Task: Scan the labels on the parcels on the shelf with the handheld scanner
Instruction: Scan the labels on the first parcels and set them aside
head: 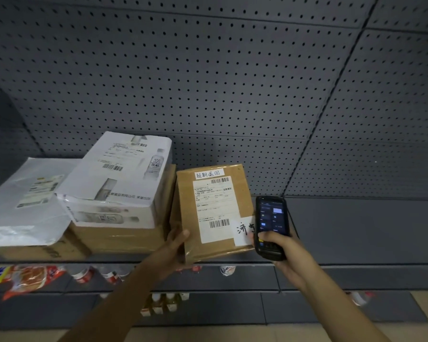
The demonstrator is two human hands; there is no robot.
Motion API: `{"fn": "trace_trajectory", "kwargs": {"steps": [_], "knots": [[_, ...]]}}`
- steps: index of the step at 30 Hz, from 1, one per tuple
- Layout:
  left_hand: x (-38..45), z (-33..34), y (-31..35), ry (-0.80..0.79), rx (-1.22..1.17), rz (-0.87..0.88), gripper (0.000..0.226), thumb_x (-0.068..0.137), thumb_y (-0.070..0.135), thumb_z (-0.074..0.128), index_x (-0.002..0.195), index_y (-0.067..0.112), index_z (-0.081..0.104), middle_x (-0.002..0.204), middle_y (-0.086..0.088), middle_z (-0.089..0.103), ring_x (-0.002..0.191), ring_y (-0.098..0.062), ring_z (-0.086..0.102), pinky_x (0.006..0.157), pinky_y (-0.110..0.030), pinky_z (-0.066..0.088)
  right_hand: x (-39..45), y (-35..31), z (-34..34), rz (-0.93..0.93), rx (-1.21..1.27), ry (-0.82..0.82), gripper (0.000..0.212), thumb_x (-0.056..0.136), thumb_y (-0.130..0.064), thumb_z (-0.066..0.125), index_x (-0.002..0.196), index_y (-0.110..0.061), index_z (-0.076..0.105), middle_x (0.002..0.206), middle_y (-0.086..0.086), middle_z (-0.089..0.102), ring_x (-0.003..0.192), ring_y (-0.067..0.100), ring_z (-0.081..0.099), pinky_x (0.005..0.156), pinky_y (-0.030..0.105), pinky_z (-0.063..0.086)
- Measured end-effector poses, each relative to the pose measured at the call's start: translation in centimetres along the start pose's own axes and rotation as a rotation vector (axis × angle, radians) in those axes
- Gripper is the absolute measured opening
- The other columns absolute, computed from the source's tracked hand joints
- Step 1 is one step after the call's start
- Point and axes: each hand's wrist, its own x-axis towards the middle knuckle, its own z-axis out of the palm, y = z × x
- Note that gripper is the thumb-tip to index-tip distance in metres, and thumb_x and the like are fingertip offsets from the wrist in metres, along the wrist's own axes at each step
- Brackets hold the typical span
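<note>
Brown kraft paper fills the left hand's (174, 245) grip: its fingers curl round the lower left edge of the upright brown parcel (214, 213), thumb on the face, holding it tilted back on the shelf (356, 230) so the front faces the camera. The right hand (279, 253) wraps the lower body of the handheld scanner (272, 225), thumb across the keypad, screen lit and facing the person; the scanner stands just beside the parcel's right edge and overlaps a handwritten white slip (242, 229) stuck there. On the parcel's face a white shipping label (214, 208) carries one barcode near the top and another near the bottom, both unobstructed, with a small handwritten strip (209, 173) above. To the left, a white bottled-drink carton (119, 183) with its own barcoded label sits on a flat cardboard box (119, 238), and a grey-white mailer bag (22, 201) with a label lies further left on another box. Behind runs the dark pegboard back panel (232, 82); lower shelves hold snack packets (22, 277) and small bottles (163, 304). Judging by the pose, this parcel is the one being scanned. Whether the others are already scanned cannot be told, so they may be left.
</note>
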Motion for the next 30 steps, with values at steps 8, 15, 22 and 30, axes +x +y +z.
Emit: {"fn": "trace_trajectory", "kwargs": {"steps": [8,15,22,30], "knots": [[-0.5,0.7,1.4,-0.052,0.079,0.064,0.13,0.039,0.047,0.095,0.148,0.041,0.024,0.132,-0.001,0.062,0.11,-0.025,0.068,0.083,-0.054,0.056,-0.6,-0.7,-0.3,0.007,-0.02,0.004,0.051,0.077,0.01,0.061,0.126,-0.002,0.051,0.113,0.028,0.067,0.102,0.034,0.068,0.07,0.032,0.058],[-2.3,1.9,5.5,-0.082,0.182,0.224,0.133,0.041,0.048,0.095,0.148,0.048,0.015,0.134,0.004,0.059,0.107,-0.017,0.069,0.078,-0.046,0.059,-4.9,-4.1,2.1,-0.098,-0.117,-0.064,0.05,0.074,0.014,0.062,0.12,-0.005,0.057,0.105,0.021,0.071,0.083,0.027,0.072,0.065,0.029,0.058],[-3.4,2.8,9.7,-0.088,0.289,0.341,0.133,0.034,0.046,0.096,0.142,0.053,0.018,0.13,0.016,0.055,0.112,-0.012,0.062,0.07,-0.035,0.06,-10.9,-6.1,4.6,0.062,-0.094,-0.249,0.051,0.068,0.012,0.064,0.118,0.004,0.059,0.114,0.028,0.066,0.083,0.028,0.072,0.064,0.029,0.059],[-2.8,3.0,12.5,-0.076,0.349,0.347,0.149,0.031,0.043,0.098,0.148,0.053,0.006,0.135,0.007,0.052,0.121,-0.022,0.056,0.082,-0.049,0.058,-12.8,-4.5,7.3,0.254,-0.03,-0.383,0.059,0.059,0.018,0.061,0.118,0.01,0.057,0.099,0.031,0.067,0.076,0.036,0.069,0.061,0.037,0.059]]}}
